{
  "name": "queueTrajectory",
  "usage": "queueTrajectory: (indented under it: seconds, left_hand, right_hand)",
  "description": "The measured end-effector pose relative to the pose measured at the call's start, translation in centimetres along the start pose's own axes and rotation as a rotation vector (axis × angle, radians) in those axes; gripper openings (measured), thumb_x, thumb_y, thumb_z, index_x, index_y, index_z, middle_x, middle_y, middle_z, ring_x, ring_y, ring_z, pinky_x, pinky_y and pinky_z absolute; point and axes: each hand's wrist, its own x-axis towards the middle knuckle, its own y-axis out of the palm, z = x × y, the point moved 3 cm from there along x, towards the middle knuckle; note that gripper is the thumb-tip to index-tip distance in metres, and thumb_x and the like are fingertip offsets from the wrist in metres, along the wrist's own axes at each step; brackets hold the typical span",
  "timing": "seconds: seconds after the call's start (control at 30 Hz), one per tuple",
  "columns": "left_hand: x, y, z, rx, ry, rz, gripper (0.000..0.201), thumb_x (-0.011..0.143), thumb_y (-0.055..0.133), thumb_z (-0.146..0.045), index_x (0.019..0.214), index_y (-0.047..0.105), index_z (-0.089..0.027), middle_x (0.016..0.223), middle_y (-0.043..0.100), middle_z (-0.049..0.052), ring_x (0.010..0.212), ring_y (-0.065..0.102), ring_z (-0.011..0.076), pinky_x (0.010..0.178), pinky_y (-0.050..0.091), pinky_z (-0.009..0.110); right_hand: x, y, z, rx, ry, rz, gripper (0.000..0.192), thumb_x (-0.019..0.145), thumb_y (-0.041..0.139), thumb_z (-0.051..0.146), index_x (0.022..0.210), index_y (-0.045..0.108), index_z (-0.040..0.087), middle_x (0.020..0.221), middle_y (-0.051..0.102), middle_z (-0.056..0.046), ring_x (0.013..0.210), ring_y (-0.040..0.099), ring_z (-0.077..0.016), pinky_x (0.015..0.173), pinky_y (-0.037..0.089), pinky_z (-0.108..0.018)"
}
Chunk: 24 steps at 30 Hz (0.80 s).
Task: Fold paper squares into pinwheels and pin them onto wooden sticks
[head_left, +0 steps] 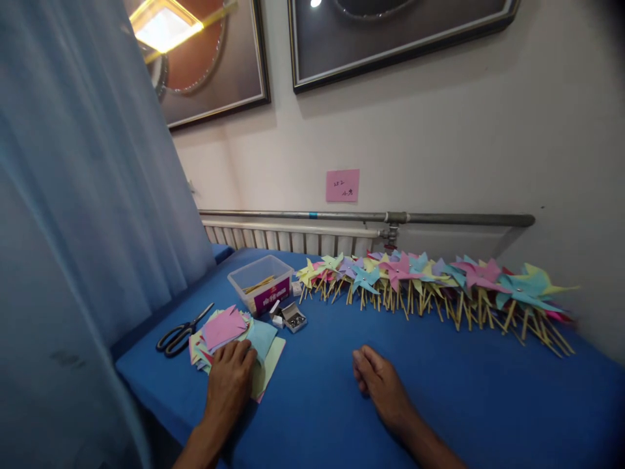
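Observation:
My left hand (232,376) rests on a pile of coloured paper pieces, its fingers bent together against them. On top lies a pink piece with slit corners (224,330), and beside the fingers is a light blue piece (262,336). Pale green paper (270,370) sticks out on the right of the pile. My right hand (378,381) is closed in a loose fist over the blue cloth, away from the other things. Whatever its fingers may hold is hidden.
Black-handled scissors (181,336) lie left of the paper. Behind it stand a clear plastic tub (239,281) with thin sticks and a small box of metal pins (295,318). Finished paper pinwheels (398,270) on sticks line the back right, along the wall. A blue curtain (92,163) hangs at left.

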Motion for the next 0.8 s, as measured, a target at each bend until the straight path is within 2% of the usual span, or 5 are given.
queueTrajectory:
  seconds: [0.27,0.37,0.43,0.6,0.8]
  left_hand:
    - [-0.1,-2.4,-5.2,-0.37,0.04,-0.29,0.022,0.092,0.052,-0.004,0.095,0.067,-0.019,0.099,0.072,0.007,0.092,0.062,0.022,0.086,0.045,0.037]
    - [1.3,-4.2,-7.7,-0.703,0.025,-0.288,0.021,0.093,0.051,-0.007,0.097,0.068,-0.019,0.099,0.073,0.007,0.089,0.064,0.0181,0.081,0.047,0.03]
    - [3.4,-4.8,-8.8,-0.958,-0.083,-0.165,0.019,0.093,0.051,-0.012,0.092,0.068,-0.019,0.09,0.072,0.004,0.081,0.065,0.0156,0.074,0.047,0.026]
    - [9.9,-1.8,-11.8,-1.472,-0.573,0.239,0.012,0.081,0.063,-0.027,0.075,0.067,-0.017,0.06,0.058,-0.003,0.054,0.048,0.0105,0.051,0.034,0.022]
    - [13.8,3.8,-15.6,-1.634,-0.726,0.246,0.019,0.064,0.073,-0.033,0.065,0.064,-0.016,0.052,0.052,-0.005,0.049,0.041,0.009,0.051,0.029,0.022]
  right_hand:
    - [0.3,0.0,-0.5,0.038,-0.021,-0.011,0.053,0.087,0.051,0.072,0.067,0.049,0.023,0.062,0.052,0.004,0.054,0.049,-0.0129,0.055,0.041,-0.026]
    - [0.8,-0.2,-0.7,0.116,-0.047,-0.077,0.056,0.083,0.056,0.076,0.068,0.056,0.022,0.063,0.057,0.002,0.056,0.053,-0.0143,0.057,0.044,-0.027]
    - [1.0,-0.6,-0.8,0.224,-0.044,-0.144,0.058,0.079,0.059,0.078,0.073,0.063,0.021,0.069,0.065,-0.002,0.062,0.059,-0.0169,0.06,0.047,-0.028]
    - [0.8,-1.2,0.0,0.632,0.023,-0.112,0.06,0.074,0.071,0.074,0.099,0.074,0.019,0.093,0.078,-0.01,0.083,0.071,-0.028,0.071,0.056,-0.037]
    - [1.1,-2.0,-0.3,0.974,0.113,-0.112,0.059,0.085,0.062,0.071,0.116,0.072,0.022,0.113,0.078,-0.01,0.113,0.069,-0.0315,0.093,0.054,-0.046]
